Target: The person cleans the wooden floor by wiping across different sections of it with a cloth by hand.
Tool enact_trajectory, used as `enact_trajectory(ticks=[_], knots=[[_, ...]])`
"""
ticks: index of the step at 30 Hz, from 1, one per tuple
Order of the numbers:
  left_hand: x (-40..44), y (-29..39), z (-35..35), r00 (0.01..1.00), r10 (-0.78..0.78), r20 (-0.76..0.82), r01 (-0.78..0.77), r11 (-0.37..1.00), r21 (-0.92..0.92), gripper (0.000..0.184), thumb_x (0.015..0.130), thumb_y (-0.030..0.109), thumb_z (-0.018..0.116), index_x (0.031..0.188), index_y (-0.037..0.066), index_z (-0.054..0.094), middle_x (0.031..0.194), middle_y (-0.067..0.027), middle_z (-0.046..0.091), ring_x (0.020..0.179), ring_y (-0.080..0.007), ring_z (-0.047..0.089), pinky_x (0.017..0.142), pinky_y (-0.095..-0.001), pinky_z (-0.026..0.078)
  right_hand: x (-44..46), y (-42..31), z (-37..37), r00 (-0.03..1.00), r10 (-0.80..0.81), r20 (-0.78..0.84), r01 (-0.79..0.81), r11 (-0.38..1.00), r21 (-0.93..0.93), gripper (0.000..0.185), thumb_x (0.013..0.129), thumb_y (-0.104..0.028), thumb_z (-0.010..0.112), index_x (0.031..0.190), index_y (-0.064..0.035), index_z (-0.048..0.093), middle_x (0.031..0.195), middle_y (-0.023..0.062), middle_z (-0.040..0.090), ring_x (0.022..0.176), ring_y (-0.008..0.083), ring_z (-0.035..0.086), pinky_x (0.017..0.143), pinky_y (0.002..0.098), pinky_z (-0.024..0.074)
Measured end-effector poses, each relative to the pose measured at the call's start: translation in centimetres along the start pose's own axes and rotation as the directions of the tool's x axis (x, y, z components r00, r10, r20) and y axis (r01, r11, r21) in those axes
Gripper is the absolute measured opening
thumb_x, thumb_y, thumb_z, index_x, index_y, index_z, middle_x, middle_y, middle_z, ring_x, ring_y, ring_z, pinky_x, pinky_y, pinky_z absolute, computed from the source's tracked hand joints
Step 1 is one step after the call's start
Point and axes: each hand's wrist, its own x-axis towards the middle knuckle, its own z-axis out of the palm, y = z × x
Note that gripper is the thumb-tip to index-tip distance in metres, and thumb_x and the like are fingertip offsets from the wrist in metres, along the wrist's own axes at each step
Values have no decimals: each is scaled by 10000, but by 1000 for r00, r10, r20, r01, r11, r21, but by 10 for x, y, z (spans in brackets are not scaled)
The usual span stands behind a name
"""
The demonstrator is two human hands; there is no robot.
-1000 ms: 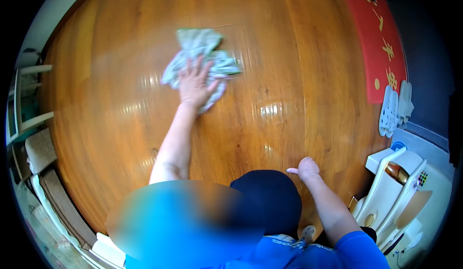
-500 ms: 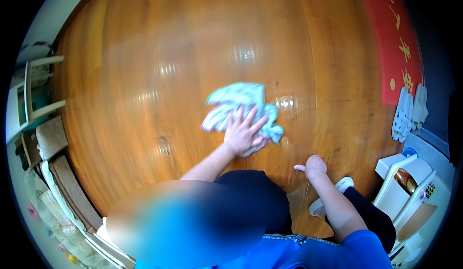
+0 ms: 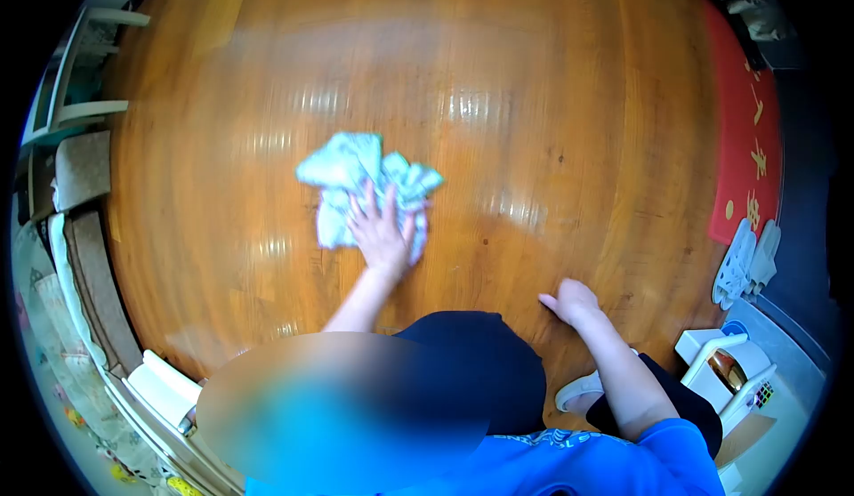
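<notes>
My left hand [image 3: 382, 234] lies flat with its fingers spread on a crumpled pale green and white cloth [image 3: 342, 162], pressing it against the wooden floor [image 3: 534, 96]. Folds of the cloth bunch up ahead of the fingertips and to their right. My right hand [image 3: 573, 302] is off to the right above the floor, fingers curled in and thumb pointing left. It appears to hold nothing. My dark-clad knee [image 3: 471, 354] sits between the two arms.
A red mat [image 3: 743, 140] with gold characters runs along the right edge, with pale slippers [image 3: 737, 265] beside it. A white plastic stool-like item [image 3: 721, 362] stands at lower right. Left are a white-framed rack [image 3: 67, 78] and a brown cushioned seat [image 3: 98, 282].
My left hand and the cloth have slid left across the floor, and the cloth's folds have shifted. The view has turned a little; my right hand keeps nearly the same pose.
</notes>
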Motion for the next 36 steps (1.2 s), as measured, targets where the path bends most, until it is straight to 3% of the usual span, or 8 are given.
enact_trajectory(ticks=[3, 6, 9, 16, 23, 28, 31, 36], knots=[[-83, 60, -3, 994, 53, 95, -46, 996, -80, 631, 774, 421, 661, 1348, 240, 470, 1496, -140, 296, 1336, -481, 259, 993, -674, 247, 1, -50, -9, 955, -148, -258, 208, 952, 224, 367, 850, -391, 652, 853, -26, 615, 853, 166, 669, 844, 337, 641, 737, 434, 504], [-106, 100, 13, 898, 412, 154, -349, 880, -321, 642, 771, 495, 635, 1351, 273, 469, 1512, -101, 288, 1359, -427, 264, 994, -673, 248, -11, -79, -31, 923, -198, -329, 288, 923, 254, 276, 854, -307, 658, 844, -36, 608, 783, 153, 660, 748, 317, 645, 676, 407, 506], [-40, 111, 9, 554, 795, 245, -722, 606, -334, 641, 799, 592, 531, 1360, 290, 463, 1511, -21, 306, 1375, -315, 285, 966, -663, 290, -10, -59, -30, 910, -142, -390, 304, 867, 395, 238, 845, -292, 660, 849, -59, 612, 795, 136, 667, 773, 321, 650, 700, 421, 512], [130, 18, 2, 969, 244, 30, -245, 969, 31, 604, 856, 519, 498, 1413, 304, 404, 1543, -45, 260, 1410, -318, 241, 1074, -570, 244, -10, 19, -21, 958, -43, -282, 115, 963, 243, 209, 843, -249, 670, 867, -46, 625, 800, 128, 666, 777, 283, 646, 712, 385, 513], [35, -145, -3, 957, -161, -242, 170, 985, 18, 517, 837, 382, 610, 1311, 208, 500, 1469, -96, 357, 1339, -407, 307, 1067, -557, 264, 2, -8, -14, 946, -128, -296, 227, 917, 329, 209, 842, -218, 686, 866, -18, 628, 748, 122, 645, 674, 245, 619, 657, 359, 506], [-129, -69, -6, 957, -287, 34, 286, 958, 30, 684, 796, 402, 637, 1418, 234, 407, 1527, -160, 225, 1357, -524, 176, 1040, -665, 187, 14, -28, 0, 935, -124, -332, 198, 960, 200, 297, 820, -254, 720, 836, -25, 532, 740, 145, 621, 722, 305, 616, 675, 399, 501], [-143, 11, -3, 998, 29, 50, -24, 995, -97, 698, 727, 516, 671, 1375, 383, 449, 1499, -128, 282, 1343, -478, 234, 998, -649, 252, 12, -31, 4, 918, -166, -360, 221, 968, 116, 352, 801, -275, 742, 851, -29, 494, 768, 167, 614, 765, 352, 615, 691, 437, 496], [1, 24, -14, 906, 409, 110, -386, 904, -183, 681, 707, 563, 644, 1338, 364, 484, 1429, -55, 388, 1270, -385, 359, 949, -603, 336, 11, -36, -8, 972, -133, -193, 148, 987, 60, 446, 812, -311, 723, 996, 22, 489, 936, 271, 615, 909, 412, 614, 810, 464, 500]])
